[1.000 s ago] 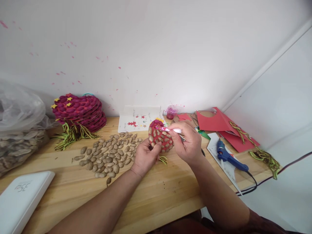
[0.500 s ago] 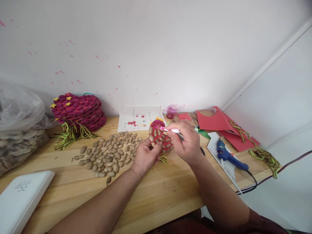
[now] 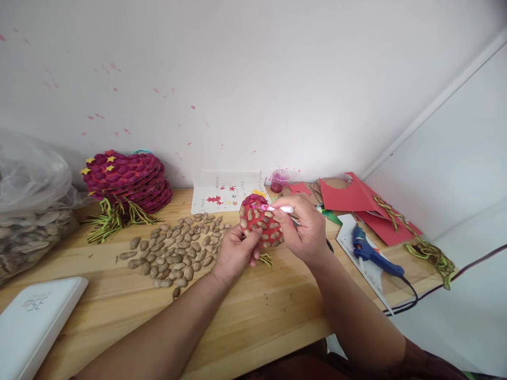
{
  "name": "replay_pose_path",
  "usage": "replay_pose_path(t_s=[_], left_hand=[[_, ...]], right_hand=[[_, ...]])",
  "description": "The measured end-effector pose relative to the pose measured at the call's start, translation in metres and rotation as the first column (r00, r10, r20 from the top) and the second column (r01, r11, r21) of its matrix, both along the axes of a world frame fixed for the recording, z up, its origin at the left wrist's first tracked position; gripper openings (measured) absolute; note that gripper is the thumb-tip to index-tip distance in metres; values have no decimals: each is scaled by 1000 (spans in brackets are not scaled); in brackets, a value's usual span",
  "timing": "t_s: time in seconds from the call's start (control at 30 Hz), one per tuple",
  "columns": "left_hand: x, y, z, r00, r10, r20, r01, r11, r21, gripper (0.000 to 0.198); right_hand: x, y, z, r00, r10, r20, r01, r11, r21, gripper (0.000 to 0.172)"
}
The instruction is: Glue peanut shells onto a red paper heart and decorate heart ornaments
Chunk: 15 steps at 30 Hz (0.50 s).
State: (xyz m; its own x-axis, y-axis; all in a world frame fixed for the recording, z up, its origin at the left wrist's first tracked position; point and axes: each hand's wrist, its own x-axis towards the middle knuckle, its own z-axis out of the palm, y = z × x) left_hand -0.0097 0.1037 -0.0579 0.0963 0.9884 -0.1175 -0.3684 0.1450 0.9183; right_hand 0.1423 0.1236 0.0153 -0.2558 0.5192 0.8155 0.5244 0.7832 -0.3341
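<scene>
My left hand (image 3: 236, 250) grips the lower left edge of a red disc (image 3: 269, 226) set with peanuts, its thumb lying on the front. Peanuts along the disc's top are painted magenta; those lower down are bare brown. Green yarn strands (image 3: 266, 258) poke out beneath it. In my right hand (image 3: 304, 228) is a white-handled paintbrush (image 3: 282, 209), pinched between thumb and fingers, its pink-stained tip against the upper part of the disc. Loose peanuts (image 3: 178, 250) lie spread on the wooden table to the left of my left hand.
Finished magenta discs with yarn tassels (image 3: 124, 177) are stacked at back left, near a bag of peanuts (image 3: 31, 232). A paint cup (image 3: 279, 181) stands by the wall. To the right lie a blue glue gun (image 3: 374, 253) and red card (image 3: 348, 195). A white power bank (image 3: 43, 322) sits front left.
The disc has shifted slightly left and turned a little in my left hand. The brush stays at its upper part, its tip moved only slightly.
</scene>
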Motion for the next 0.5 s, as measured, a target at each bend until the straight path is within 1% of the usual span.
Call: replay_pose_path(t_s=[0.23, 0.37, 0.5], left_hand=[[-1, 0, 0, 998, -7, 68, 9, 1000, -29, 41], [0, 0, 2, 997, -14, 78, 16, 999, -29, 41], [1, 0, 2, 996, -17, 85, 20, 999, -31, 41]], right_hand=[[1, 2, 0, 1000, -19, -4, 19, 1000, 12, 11], [0, 1, 0, 1000, -2, -4, 2, 1000, -13, 10], [-1, 2, 0, 1000, -5, 15, 5, 1000, -3, 11]])
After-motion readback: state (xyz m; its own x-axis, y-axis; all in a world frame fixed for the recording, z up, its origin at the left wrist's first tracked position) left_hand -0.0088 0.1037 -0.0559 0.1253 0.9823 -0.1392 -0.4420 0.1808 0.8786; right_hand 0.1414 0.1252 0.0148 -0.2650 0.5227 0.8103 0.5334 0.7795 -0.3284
